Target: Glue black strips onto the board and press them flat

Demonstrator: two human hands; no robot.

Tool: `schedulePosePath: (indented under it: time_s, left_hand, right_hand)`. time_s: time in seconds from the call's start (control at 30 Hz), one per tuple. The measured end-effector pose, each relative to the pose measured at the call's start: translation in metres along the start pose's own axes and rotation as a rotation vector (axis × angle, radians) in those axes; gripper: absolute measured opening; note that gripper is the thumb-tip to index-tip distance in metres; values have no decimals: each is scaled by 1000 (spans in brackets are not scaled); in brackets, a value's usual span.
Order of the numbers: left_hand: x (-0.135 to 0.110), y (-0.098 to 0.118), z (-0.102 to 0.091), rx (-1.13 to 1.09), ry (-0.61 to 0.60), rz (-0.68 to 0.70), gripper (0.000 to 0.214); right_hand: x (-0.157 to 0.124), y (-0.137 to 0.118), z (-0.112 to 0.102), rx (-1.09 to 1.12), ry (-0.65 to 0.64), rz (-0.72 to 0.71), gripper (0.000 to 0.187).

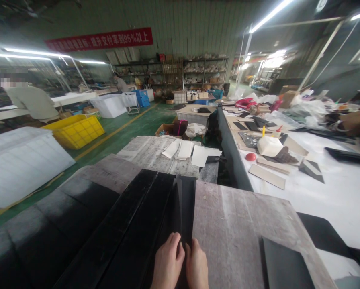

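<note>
My left hand (169, 259) and my right hand (197, 265) are side by side at the bottom middle, both closed with fingertips pinching a black panel (187, 200). This panel is long and narrow, and its left edge looks lifted or folded up. Its material, perhaps leather or coated board, I cannot tell. Left of it, long black strips (131, 224) lie next to each other across the grey-brown work board (228, 224). Further left spread wider shiny black pieces (62, 216). A dark grey sheet (285, 263) rests on the board to the right of my hands.
White pieces (183, 149) lie on the board's far end. To the right, a white table (306, 196) carries a white container (269, 146), a red round object (250, 157) and scraps. Yellow (77, 130) and white bins (26, 160) stand left. A person (32, 100) works at the far left.
</note>
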State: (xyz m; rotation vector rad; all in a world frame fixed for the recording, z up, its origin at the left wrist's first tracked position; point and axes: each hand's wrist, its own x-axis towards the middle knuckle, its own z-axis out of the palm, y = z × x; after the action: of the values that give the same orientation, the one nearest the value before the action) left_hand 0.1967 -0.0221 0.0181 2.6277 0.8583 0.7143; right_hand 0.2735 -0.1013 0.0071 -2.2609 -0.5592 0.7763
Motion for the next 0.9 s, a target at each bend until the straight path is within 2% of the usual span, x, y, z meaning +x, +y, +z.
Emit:
schedulePosePath:
  time_s: [0.27, 0.4, 0.57, 0.73, 0.9]
  left_hand:
    - [-2, -8, 12, 69, 85, 89, 25]
    - [-3, -15, 15, 84, 123, 130, 27]
    - [-4, -26, 17, 137, 219, 212, 27]
    - [-2, -28, 17, 135, 235, 225, 27]
    - [-1, -31, 15, 129, 235, 216, 24]
  right_hand:
    - [17, -10, -6, -75, 57, -15, 25]
    - [26, -14, -4, -100, 76, -67, 26]
    - [35, 7, 14, -27, 147, -115, 35]
    - [45, 34, 25, 111, 176, -147, 47]
    - [49, 36, 30, 245, 248, -108, 62]
